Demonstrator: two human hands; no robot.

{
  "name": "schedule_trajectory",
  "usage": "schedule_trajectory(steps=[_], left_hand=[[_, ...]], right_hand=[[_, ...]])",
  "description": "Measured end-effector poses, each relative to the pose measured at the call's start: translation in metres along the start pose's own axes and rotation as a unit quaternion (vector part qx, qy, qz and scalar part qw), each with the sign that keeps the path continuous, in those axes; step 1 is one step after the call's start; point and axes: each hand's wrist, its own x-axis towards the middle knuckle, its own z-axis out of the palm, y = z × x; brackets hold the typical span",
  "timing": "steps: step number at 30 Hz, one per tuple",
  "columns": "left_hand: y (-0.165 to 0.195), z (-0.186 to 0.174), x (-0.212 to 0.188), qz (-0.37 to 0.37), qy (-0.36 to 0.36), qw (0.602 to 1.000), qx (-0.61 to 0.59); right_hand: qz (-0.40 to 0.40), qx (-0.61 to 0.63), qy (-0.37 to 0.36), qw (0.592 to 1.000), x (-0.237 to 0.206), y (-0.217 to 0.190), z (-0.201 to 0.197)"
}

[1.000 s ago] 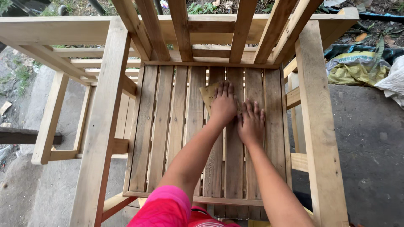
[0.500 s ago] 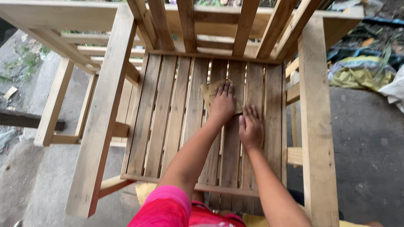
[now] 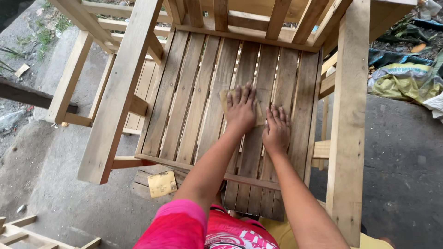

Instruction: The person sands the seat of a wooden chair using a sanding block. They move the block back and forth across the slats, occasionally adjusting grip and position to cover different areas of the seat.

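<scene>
Since the earlier frame both hands have slid nearer along the slatted seat of the bare wooden chair (image 3: 184, 106), the left hand (image 3: 241, 108) pressing flat, fingers spread, on a tan sandpaper sheet (image 3: 224, 97), the right hand (image 3: 276, 131) flat just beside it.

One head camera looks steeply down from close above. It faces the chair (image 3: 203, 101) seat and forearms. No second view.

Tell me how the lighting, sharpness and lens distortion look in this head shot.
Head view: soft, even daylight with no glare; only faint shadows under the left hand and right hand on the slatted seat; hands and sandpaper sheet sharp; wide-angle lens splays the armrests outward.
</scene>
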Motion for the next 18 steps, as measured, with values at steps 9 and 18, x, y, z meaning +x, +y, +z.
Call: schedule_trajectory(steps=[9, 18], left_hand=[[-0.019, -0.021, -0.124, 0.032, -0.059, 0.997, 0.024], [-0.009, -0.014, -0.073, -0.012, -0.057, 0.998, 0.036]], right_hand=[[0.001, -0.008, 0.001, 1.0, 0.002, -0.011, -0.004], [0.013, -0.046, -0.019, 0.999, 0.004, -0.02, -0.007]])
